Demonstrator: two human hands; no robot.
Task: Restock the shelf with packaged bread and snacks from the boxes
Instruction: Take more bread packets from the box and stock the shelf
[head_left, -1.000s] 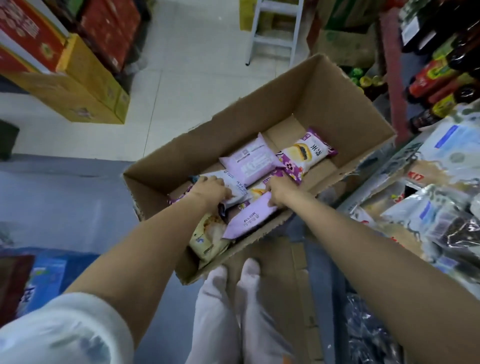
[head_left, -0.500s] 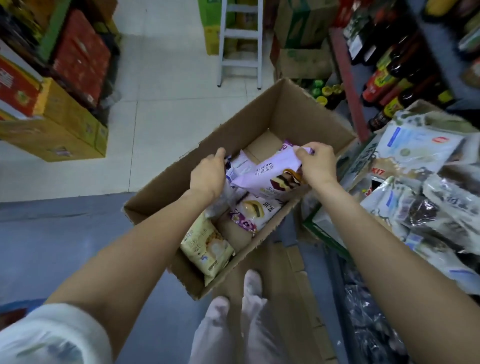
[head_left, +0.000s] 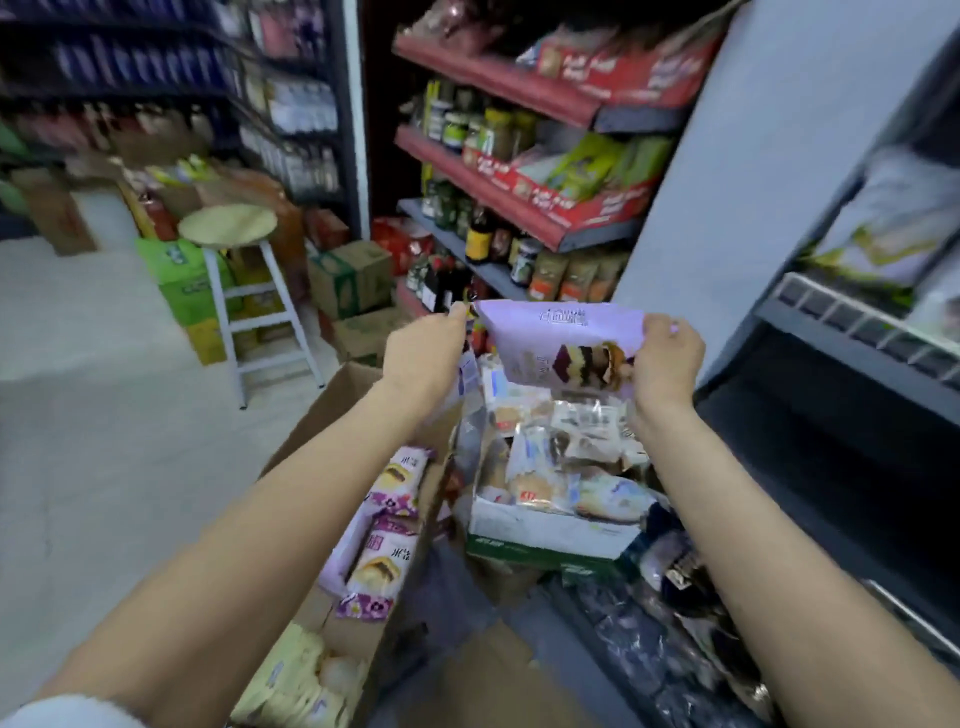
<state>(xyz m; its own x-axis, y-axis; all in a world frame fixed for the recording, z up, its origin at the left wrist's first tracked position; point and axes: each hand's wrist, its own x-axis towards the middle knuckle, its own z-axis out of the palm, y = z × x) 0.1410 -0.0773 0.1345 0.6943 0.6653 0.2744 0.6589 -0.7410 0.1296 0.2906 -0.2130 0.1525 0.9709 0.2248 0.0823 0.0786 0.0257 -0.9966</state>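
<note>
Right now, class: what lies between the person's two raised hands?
In the head view, a purple bread packet spans the gap: the left hand pinches its left top corner, the right hand grips its right edge.

I have lifted the purple bread packet (head_left: 558, 343) up out of the cardboard box (head_left: 332, 410), and both my hands have risen with it. My left hand (head_left: 423, 353) now pinches its left edge, my right hand (head_left: 665, 358) its right, stretched over the white tray of wrapped breads (head_left: 545, 530).
</note>
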